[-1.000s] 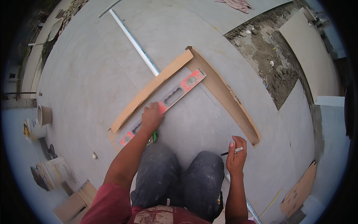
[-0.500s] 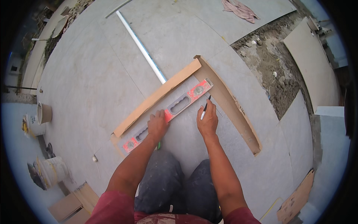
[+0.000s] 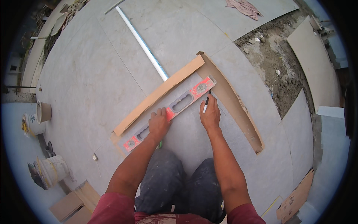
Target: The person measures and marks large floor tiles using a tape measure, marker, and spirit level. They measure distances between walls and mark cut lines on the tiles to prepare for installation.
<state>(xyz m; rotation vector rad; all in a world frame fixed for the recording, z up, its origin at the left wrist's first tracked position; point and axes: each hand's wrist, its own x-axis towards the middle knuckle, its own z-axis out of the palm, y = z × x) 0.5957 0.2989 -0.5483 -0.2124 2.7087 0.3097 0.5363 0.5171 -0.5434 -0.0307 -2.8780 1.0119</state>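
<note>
A worn red and grey spirit level [image 3: 181, 103] lies slantwise on a large grey tile, its far end up to the right. My left hand [image 3: 159, 122] is closed over the level's middle, fingers across its top edge. In my right hand [image 3: 210, 114] a black-and-white marker pen [image 3: 206, 105] is gripped, its tip at the level's lower edge near the right end. Behind the level and to its right, an L-shaped folded cardboard piece [image 3: 156, 98] stands on the tile. Something small and green [image 3: 160, 144] shows partly beneath my left wrist.
A white pipe [image 3: 143, 44] lies beyond the cardboard. Buckets [image 3: 52, 170] stand along the left side. Bare soil [image 3: 276, 67] breaks the tiled floor at right, beside a leaning board [image 3: 315, 63]. A pink cloth [image 3: 246, 8] lies far off; flat cardboard [image 3: 296, 198] is at lower right.
My right hand has moved slightly up, bringing the marker pen's tip closer to the level's edge. My left hand stays on the level. The whole view has shifted a little.
</note>
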